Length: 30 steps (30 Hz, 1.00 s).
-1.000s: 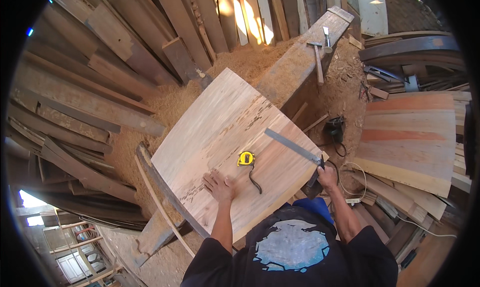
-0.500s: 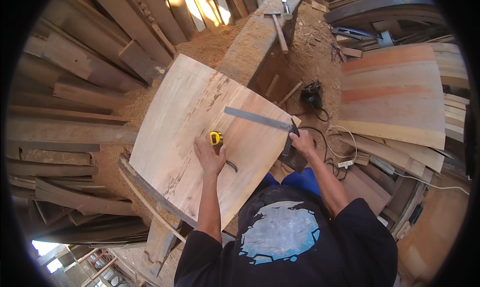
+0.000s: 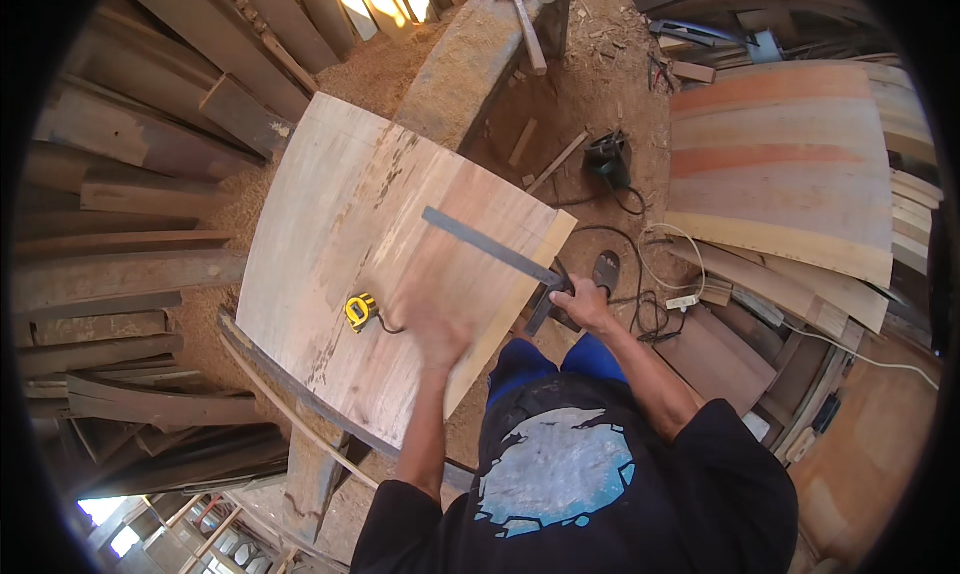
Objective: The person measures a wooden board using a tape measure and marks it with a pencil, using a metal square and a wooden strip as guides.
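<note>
A wide joined wood panel lies before me. My right hand is closed on the dark stock of a carpenter's square at the panel's right edge. The square's grey blade stretches up and left across the wood. Over the panel's near part my left hand is smeared by motion, so its fingers cannot be made out. A yellow and black tape measure rests on the panel left of that hand, its dark strap trailing toward it.
A sawdust-covered beam under the panel's far side carries a hammer. On the floor to the right are a dark power tool, cords and a power strip. Another panel leans farther right. Boards are stacked along the left.
My left hand has come away from the tape measure and moved right, nearer me. The tape measure now sits farther left. My right hand still holds the square, and the whole view has shifted.
</note>
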Motion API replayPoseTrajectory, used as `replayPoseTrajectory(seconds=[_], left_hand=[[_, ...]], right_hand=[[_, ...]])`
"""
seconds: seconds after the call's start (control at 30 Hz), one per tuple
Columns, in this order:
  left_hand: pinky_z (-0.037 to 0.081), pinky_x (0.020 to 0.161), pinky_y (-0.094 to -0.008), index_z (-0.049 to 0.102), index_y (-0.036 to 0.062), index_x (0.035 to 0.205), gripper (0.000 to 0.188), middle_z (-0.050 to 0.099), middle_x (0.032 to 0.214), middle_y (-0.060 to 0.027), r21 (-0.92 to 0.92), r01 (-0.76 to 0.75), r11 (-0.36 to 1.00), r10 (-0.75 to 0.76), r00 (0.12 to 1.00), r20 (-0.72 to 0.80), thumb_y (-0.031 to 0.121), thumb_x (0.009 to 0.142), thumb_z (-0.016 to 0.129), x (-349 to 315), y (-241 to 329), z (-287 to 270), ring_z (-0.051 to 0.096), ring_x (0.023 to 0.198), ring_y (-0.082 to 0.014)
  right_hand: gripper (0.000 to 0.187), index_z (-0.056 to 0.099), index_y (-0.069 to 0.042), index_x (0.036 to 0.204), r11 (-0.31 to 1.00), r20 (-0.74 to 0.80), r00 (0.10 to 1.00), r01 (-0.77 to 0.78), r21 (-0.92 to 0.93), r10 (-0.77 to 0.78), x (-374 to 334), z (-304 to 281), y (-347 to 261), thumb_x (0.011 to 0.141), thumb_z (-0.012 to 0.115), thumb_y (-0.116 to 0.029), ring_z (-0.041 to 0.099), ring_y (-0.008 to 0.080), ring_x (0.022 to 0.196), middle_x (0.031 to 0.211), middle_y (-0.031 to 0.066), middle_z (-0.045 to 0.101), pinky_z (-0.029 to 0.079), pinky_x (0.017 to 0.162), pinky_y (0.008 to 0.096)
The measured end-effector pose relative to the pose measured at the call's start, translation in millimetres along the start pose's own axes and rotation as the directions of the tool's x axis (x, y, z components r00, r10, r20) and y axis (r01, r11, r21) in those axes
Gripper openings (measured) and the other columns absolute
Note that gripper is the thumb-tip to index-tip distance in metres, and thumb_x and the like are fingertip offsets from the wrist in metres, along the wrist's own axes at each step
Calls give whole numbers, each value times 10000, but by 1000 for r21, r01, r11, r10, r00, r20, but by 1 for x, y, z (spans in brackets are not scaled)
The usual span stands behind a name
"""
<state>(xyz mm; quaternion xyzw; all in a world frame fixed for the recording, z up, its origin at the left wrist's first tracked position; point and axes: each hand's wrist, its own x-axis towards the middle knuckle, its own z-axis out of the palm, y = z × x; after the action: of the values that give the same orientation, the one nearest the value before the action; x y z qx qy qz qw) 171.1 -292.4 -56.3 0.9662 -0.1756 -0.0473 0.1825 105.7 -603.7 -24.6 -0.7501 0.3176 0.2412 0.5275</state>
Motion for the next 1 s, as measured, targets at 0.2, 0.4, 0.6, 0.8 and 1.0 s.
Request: replayPoseTrajectory(seconds=[0.2, 0.4, 0.6, 0.8, 1.0], left_hand=[[70, 1250, -620, 277, 30, 1583, 1032, 136, 1655, -354, -142, -144, 979, 182, 935, 306, 390, 768, 796, 3, 133, 19, 96, 1556, -515], [67, 1242, -628, 365, 41, 1532, 918, 166, 1640, -372, -155, -226, 962, 251, 954, 167, 320, 759, 774, -8, 94, 43, 111, 1540, -547], [75, 1245, -624, 418, 45, 1507, 897, 170, 1644, -366, -144, -198, 970, 228, 944, 238, 276, 713, 767, -23, 90, 30, 131, 1546, -531], [91, 1239, -638, 479, 101, 1512, 896, 223, 1648, -335, -226, -205, 952, 236, 965, 118, 277, 685, 773, -23, 82, 31, 169, 1546, -515], [107, 1236, -630, 560, 230, 1501, 841, 253, 1655, -308, -186, -202, 962, 222, 970, 100, 315, 696, 789, -19, 81, 34, 196, 1553, -482]], right_hand=[[315, 662, 52, 953, 981, 13, 985, 170, 89, -172, 13, 20, 19, 848, 737, -235, 637, 278, 782, 834, 178, 670, 502, 730, 419], [207, 651, 27, 908, 968, 109, 975, 171, 182, -192, 12, 52, 35, 896, 718, -168, 584, 157, 787, 791, 77, 633, 493, 723, 355], [181, 653, 34, 979, 918, 208, 962, 85, 386, -177, -2, 69, 46, 919, 701, -130, 575, 121, 830, 854, 15, 629, 503, 726, 318], [129, 676, 14, 1060, 711, 219, 973, -102, 695, -74, 3, 94, 66, 956, 675, -62, 580, 90, 864, 917, -2, 634, 497, 732, 256], [184, 680, 3, 1125, 695, 170, 985, -115, 710, -11, -9, 79, 37, 943, 678, -25, 598, 80, 867, 970, -17, 664, 501, 759, 247]])
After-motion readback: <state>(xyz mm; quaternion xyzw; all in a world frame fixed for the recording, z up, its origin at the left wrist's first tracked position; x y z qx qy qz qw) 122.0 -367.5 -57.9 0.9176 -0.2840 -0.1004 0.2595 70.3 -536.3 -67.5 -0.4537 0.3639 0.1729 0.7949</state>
